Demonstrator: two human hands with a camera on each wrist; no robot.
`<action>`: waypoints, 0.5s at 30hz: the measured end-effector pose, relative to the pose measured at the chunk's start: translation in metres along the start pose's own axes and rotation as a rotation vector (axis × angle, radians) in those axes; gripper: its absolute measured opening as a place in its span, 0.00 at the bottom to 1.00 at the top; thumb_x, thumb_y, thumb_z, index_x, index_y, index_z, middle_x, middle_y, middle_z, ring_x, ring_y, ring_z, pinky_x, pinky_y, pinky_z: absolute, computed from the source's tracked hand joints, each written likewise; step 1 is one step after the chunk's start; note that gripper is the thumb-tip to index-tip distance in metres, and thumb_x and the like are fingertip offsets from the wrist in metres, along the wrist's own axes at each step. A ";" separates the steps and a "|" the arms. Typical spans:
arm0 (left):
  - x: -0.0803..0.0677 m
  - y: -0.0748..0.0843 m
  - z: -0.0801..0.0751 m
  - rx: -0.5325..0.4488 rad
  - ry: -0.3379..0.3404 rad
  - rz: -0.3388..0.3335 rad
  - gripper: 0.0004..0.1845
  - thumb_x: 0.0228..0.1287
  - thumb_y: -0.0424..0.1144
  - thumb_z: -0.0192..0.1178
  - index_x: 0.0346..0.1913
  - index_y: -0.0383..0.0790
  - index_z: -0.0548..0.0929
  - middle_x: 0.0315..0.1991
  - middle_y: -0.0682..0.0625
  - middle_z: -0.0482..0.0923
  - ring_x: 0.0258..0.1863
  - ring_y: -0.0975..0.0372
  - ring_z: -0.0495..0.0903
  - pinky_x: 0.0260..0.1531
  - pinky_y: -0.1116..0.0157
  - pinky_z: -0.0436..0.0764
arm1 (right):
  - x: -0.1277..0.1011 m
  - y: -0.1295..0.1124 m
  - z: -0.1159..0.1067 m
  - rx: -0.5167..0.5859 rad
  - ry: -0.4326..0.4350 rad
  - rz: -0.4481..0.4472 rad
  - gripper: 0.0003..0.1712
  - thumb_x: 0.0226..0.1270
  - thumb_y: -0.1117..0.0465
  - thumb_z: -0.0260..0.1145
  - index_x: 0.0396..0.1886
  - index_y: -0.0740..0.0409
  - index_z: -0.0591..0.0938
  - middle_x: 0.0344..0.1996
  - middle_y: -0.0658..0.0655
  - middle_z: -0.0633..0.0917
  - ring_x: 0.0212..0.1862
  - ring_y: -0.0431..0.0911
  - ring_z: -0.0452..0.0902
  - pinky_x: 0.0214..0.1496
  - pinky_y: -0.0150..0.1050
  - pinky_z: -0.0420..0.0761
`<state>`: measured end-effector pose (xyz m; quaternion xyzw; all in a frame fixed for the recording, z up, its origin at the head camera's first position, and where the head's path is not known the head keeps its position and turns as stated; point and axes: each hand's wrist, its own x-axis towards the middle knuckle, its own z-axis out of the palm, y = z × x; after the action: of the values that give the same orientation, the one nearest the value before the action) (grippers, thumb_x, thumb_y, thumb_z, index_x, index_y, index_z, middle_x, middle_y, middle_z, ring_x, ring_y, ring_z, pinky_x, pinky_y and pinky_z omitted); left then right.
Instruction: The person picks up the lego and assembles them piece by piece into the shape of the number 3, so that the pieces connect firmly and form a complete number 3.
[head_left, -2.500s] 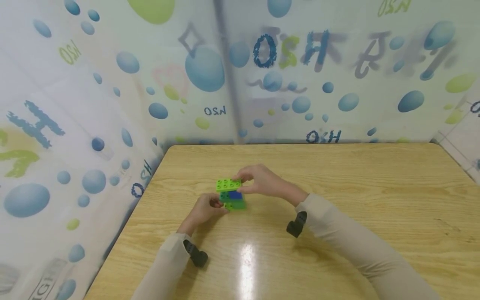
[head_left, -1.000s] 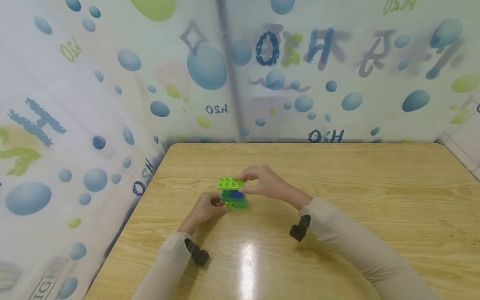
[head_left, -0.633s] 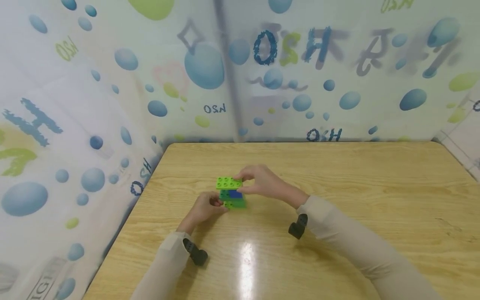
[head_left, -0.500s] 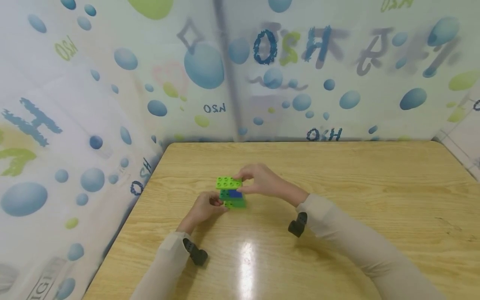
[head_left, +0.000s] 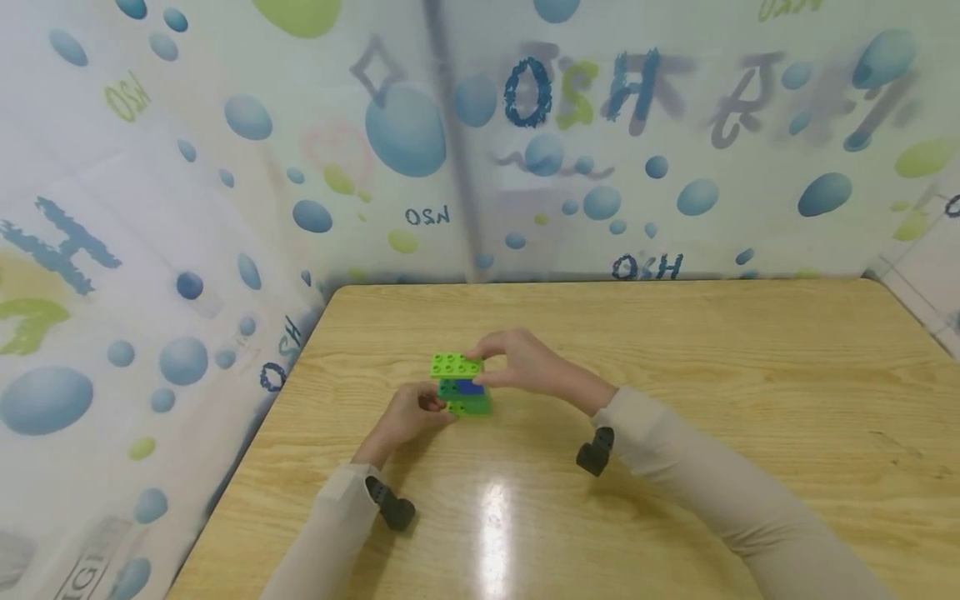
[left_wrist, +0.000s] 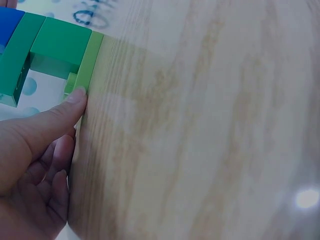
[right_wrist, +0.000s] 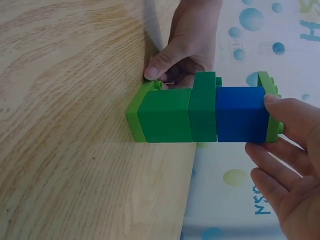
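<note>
A small stack of toy building bricks stands on the table. From bottom to top it has a lime plate (right_wrist: 135,119), a green block (right_wrist: 165,116), a wider, flatter green brick (right_wrist: 204,107), a blue block (right_wrist: 241,115) and a lime studded plate (head_left: 453,365). My left hand (head_left: 405,415) pinches the bottom plate at its left end; its thumb (left_wrist: 75,97) lies on the front edge. At the top right, my right hand (head_left: 525,362) holds the top plate between thumb and fingers, the thumb reaching the blue block's edge. The top plate overhangs the blue block to the left.
The wooden table (head_left: 675,358) extends far to the right of the stack. Behind it and on the left stand walls covered with a bubble-patterned sheet (head_left: 570,208). A bright light reflection (head_left: 493,533) shows on the near tabletop.
Both hands keep their grip and the stack looks the same. Only the head view has shifted slightly.
</note>
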<state>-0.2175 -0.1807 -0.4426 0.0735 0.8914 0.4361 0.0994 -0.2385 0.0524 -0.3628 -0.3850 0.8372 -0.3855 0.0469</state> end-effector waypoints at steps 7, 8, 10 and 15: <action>-0.001 -0.002 0.000 0.000 0.003 0.020 0.12 0.46 0.30 0.70 0.38 0.36 0.83 0.30 0.51 0.77 0.31 0.61 0.75 0.35 0.65 0.76 | -0.001 0.001 0.002 0.031 0.006 0.026 0.22 0.57 0.58 0.68 0.51 0.61 0.79 0.46 0.55 0.81 0.48 0.45 0.77 0.50 0.37 0.75; -0.001 -0.002 -0.001 -0.003 0.002 0.020 0.12 0.46 0.30 0.70 0.37 0.36 0.83 0.30 0.51 0.77 0.31 0.61 0.75 0.35 0.65 0.76 | 0.000 0.001 0.002 0.034 0.004 0.028 0.22 0.57 0.58 0.69 0.51 0.60 0.79 0.46 0.54 0.82 0.47 0.44 0.77 0.50 0.37 0.75; -0.001 -0.002 -0.001 -0.011 -0.001 0.022 0.12 0.46 0.30 0.70 0.37 0.36 0.83 0.30 0.51 0.77 0.31 0.61 0.74 0.35 0.66 0.76 | 0.001 0.001 0.001 0.041 -0.003 0.037 0.22 0.56 0.58 0.69 0.50 0.59 0.79 0.45 0.53 0.82 0.46 0.43 0.77 0.49 0.36 0.75; -0.001 -0.001 -0.002 -0.021 -0.018 0.033 0.13 0.47 0.30 0.70 0.38 0.36 0.83 0.30 0.50 0.77 0.32 0.61 0.75 0.35 0.66 0.76 | 0.003 0.001 -0.001 0.067 -0.020 0.048 0.21 0.55 0.59 0.70 0.49 0.56 0.79 0.45 0.50 0.82 0.46 0.41 0.77 0.50 0.36 0.74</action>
<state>-0.2173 -0.1828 -0.4419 0.0910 0.8844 0.4463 0.1013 -0.2416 0.0518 -0.3622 -0.3670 0.8322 -0.4084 0.0774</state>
